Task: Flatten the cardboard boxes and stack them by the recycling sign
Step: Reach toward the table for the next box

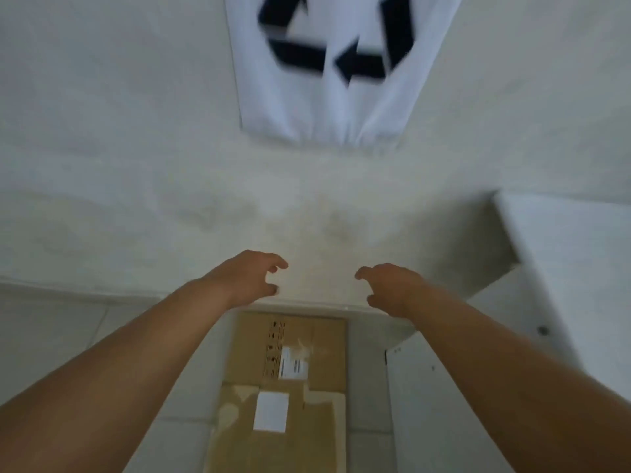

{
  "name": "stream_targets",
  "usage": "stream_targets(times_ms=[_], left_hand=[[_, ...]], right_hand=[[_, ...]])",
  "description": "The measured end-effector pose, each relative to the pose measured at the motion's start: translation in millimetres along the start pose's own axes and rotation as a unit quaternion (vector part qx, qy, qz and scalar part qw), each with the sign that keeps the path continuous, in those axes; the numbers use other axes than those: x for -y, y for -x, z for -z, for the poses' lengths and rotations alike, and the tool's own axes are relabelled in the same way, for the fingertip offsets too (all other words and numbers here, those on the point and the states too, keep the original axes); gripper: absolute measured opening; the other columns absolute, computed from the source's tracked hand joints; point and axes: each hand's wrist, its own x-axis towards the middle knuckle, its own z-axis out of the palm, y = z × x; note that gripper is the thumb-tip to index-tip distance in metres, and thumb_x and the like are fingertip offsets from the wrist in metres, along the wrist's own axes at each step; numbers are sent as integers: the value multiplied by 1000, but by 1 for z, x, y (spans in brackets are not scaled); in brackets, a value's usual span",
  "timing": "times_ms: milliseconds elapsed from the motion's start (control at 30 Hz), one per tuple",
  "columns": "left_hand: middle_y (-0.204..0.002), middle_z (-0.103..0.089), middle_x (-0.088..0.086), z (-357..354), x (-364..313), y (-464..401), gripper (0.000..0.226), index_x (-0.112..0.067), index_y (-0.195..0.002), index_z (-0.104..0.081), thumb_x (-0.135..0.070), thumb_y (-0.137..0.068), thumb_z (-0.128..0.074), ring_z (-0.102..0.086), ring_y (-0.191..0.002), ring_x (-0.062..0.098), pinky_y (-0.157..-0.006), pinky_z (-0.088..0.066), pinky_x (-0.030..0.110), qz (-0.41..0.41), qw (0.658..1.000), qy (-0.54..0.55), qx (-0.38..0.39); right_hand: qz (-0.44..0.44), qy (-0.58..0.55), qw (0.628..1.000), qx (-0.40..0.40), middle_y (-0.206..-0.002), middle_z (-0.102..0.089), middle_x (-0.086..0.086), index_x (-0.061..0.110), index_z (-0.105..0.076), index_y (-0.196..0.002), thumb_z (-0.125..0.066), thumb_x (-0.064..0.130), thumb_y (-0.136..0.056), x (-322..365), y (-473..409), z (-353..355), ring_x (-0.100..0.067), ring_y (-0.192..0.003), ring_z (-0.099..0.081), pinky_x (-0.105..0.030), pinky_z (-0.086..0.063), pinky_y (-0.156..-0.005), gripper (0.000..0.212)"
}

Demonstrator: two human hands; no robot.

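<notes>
Flattened cardboard box (286,380) lies on tiled floor (68,336), far edge against base of wall (136,182), directly below recycling sign (338,63) hung on that wall. Both arms outstretched above it. Left hand (246,278) and right hand (392,288) empty, fingers loosely curled and parted, touching nothing. White cabinet (546,285) stands at right. Judgement: placement looks done or nearly so. To finish well: press panel flat, square edges to wall, keep later boxes aligned on top so stack does not slide.

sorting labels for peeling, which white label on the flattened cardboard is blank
The nearer, square label is plain white; the farther shipping label carries dark print.
</notes>
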Motion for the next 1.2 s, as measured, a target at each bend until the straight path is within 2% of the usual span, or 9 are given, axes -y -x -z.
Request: stream_targets(times_ms=[233, 367, 467, 533, 633, 900, 1067, 1200], left_hand=[[-133, -54, -4, 167, -152, 104, 41, -26, -128, -54, -21, -88, -60, -53, -117, 17, -95, -44, 36, -104, 975, -104, -167], [-129, -57, -5, 217, -214, 155, 41, -28, -127, -54, -21, -87, -61, -54, -115, 15, -93, -45, 36, -133, 964, -98, -208], [-125, -58, -4, 232, -257, 194, 41, -27, -127, -54, -22, -87, -62, -54, -111, 17, -86, -43, 32, -149, 955, -90, -241], [-125, -58, -4, 229, -280, 215, 41, -26, -126, -55, -20, -86, -61, -54, -111, 17, -83, -43, 31, -153, 950, -80, -259], [-124, -60, -5, 212, -311, 242, 39, -27, -124, -56, -20, -86, -60, -53, -115, 17, -89, -45, 34, -154, 945, -65, -281], [-126, -59, -6, 154, -400, 263, 39, -26, -127, -54, -26, -89, -60, -51, -116, 15, -89, -47, 37, -137, 921, -59, -360], [-128, -57, -6, 109, -462, 251, 40, -27, -128, -53, -27, -88, -60, -52, -118, 14, -87, -46, 35, -129, 913, -39, -384], [-129, -57, -5, 83, -503, 237, 41, -26, -128, -53, -27, -88, -60, -53, -118, 15, -90, -46, 34, -131, 914, -21, -382]], right_hand=[[-25, 36, 988, -148, -133, -50, -7, 26, -37, -140, -44, 16, -93, -4, 155, 190, -30, -119, -52, -40, -45, -96, 48], [-47, 3, 975, -217, -135, -49, -6, 27, -37, -141, -45, 17, -94, -6, 238, 246, -29, -120, -51, -38, -43, -95, 49], [-50, -6, 964, -261, -134, -52, -4, 27, -39, -140, -45, 18, -94, -9, 296, 271, -27, -120, -51, -38, -43, -97, 47], [-48, -12, 958, -281, -132, -54, -3, 28, -39, -139, -45, 20, -94, -11, 326, 277, -27, -118, -53, -38, -44, -96, 46], [-41, -29, 949, -312, -129, -56, -4, 29, -40, -137, -45, 22, -94, -17, 365, 277, -28, -115, -54, -38, -44, -95, 44], [7, -6, 916, -401, -127, -57, -1, 27, -41, -138, -42, 21, -95, -69, 431, 252, -21, -116, -55, -36, -35, -102, 43], [30, 3, 909, -415, -131, -53, -1, 26, -42, -137, -44, 22, -95, -128, 451, 234, -22, -112, -57, -36, -35, -100, 42], [27, -20, 916, -400, -126, -57, 0, 26, -45, -134, -43, 22, -95, -170, 460, 225, -21, -110, -57, -35, -35, -100, 39]])
